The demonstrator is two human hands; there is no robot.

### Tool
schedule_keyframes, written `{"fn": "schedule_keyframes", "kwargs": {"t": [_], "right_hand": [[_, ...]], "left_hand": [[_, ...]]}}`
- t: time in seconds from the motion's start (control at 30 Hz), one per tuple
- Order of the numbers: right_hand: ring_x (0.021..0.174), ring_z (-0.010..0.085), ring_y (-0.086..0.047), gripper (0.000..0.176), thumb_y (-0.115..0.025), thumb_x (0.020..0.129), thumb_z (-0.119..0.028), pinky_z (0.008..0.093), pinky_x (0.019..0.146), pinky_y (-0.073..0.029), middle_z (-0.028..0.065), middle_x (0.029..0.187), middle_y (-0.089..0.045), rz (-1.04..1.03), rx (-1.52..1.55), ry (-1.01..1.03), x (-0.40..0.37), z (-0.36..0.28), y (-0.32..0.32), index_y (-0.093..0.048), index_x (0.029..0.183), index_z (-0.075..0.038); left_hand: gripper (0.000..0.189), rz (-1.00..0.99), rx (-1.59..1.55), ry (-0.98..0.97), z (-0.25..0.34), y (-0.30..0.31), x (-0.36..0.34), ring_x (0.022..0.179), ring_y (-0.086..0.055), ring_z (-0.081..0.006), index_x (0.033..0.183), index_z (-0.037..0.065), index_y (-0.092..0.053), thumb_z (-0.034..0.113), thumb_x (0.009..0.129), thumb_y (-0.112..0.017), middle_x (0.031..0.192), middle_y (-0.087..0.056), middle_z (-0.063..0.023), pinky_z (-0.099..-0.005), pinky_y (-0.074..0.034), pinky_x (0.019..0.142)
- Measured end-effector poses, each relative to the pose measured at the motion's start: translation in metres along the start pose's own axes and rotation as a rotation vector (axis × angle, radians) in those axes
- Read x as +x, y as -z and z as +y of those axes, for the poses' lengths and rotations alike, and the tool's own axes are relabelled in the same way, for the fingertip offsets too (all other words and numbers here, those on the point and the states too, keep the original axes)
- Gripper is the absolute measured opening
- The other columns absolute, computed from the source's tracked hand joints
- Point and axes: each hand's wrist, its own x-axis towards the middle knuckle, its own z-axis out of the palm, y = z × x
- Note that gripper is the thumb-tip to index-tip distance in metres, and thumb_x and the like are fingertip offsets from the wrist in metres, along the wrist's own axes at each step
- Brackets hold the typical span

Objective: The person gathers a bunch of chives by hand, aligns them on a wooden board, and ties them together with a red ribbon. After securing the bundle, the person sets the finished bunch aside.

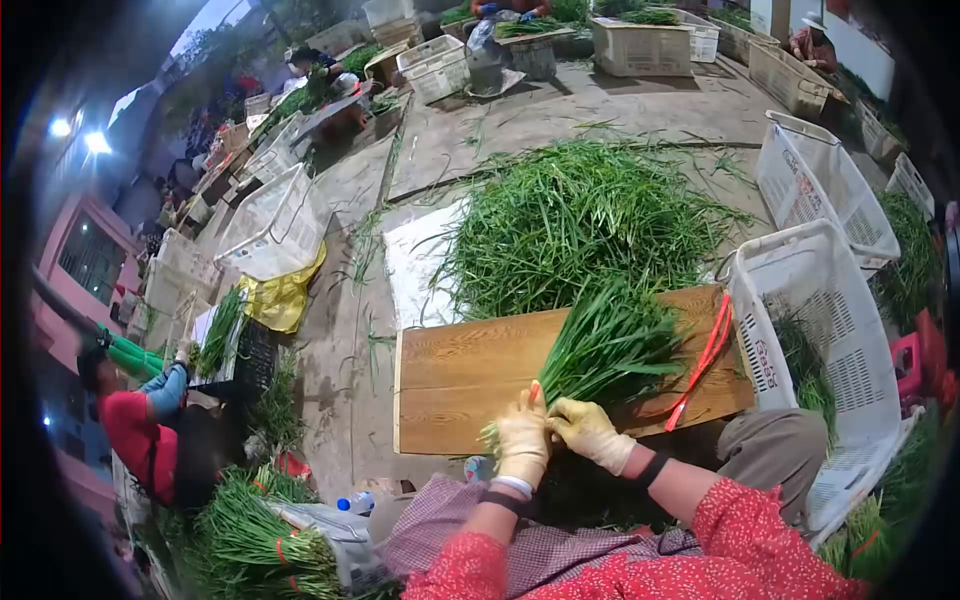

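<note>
My gloved left hand [522,438] is closed round the stem end of a bunch of green chives [610,345], whose leaves fan out away from me over a wood-grain board [470,375]. A bit of red tie [535,393] shows at the left fingers. Close beside it, my gloved right hand [590,432] has its fingers pressed together near the stems; what they pinch is hidden. More red ties [712,350] lie on the board's right end. Behind the board rises a big heap of loose chives [590,220].
A white plastic crate [830,340] stands against the board's right side, another crate [280,225] at left. Tied chive bundles [270,540] lie at lower left beside a bottle [355,503]. A person in red [145,430] sits at left; other people work among crates farther back.
</note>
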Motion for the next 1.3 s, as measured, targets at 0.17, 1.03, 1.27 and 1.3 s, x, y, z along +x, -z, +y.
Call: {"fn": "schedule_keyframes", "kwargs": {"t": [0.17,1.03,1.27,1.3], "right_hand": [[0.064,0.0092,-0.063,0.007,-0.065,0.092,-0.008,0.0273,0.06,-0.052,0.0048,0.075,-0.069,0.007,0.157,-0.124,0.022,-0.006,-0.001,-0.066,0.09,-0.001],[0.078,0.0331,-0.071,0.031,-0.071,0.082,-0.037,0.0428,0.07,-0.055,0.0175,0.081,-0.071,0.0,-0.847,-0.268,0.053,-0.013,0.004,-0.069,0.085,-0.006],[0.062,0.0062,-0.053,0.013,-0.065,0.096,-0.017,0.0203,0.055,-0.042,-0.0028,0.076,-0.057,-0.288,0.809,-0.461,0.052,-0.028,0.06,-0.064,0.094,-0.005],[0.062,0.0061,-0.051,0.012,-0.066,0.096,-0.016,0.02,0.056,-0.041,-0.0034,0.076,-0.055,-0.311,0.98,-0.424,0.046,-0.049,0.07,-0.062,0.095,-0.005]], "left_hand": [[0.11,-0.184,-0.219,-0.007,-0.015,0.042,-0.004,0.122,-0.054,-0.0281,0.158,0.004,-0.016,0.045,0.076,-0.077,0.148,-0.046,-0.0135,-0.0474,-0.044,0.1],[0.082,0.141,-0.069,0.115,0.018,-0.028,-0.014,0.102,-0.06,-0.0252,0.148,0.003,-0.038,0.039,0.083,-0.071,0.122,-0.058,-0.0105,-0.0416,-0.049,0.078],[0.112,0.16,-0.229,0.062,0.01,-0.007,-0.02,0.106,-0.057,-0.0305,0.149,-0.001,-0.034,0.066,0.07,-0.075,0.13,-0.054,-0.0161,-0.0449,-0.047,0.08],[0.112,0.143,-0.225,0.045,0.009,-0.004,-0.021,0.106,-0.057,-0.0304,0.149,-0.001,-0.033,0.066,0.07,-0.075,0.13,-0.054,-0.0163,-0.0448,-0.047,0.08]]}}
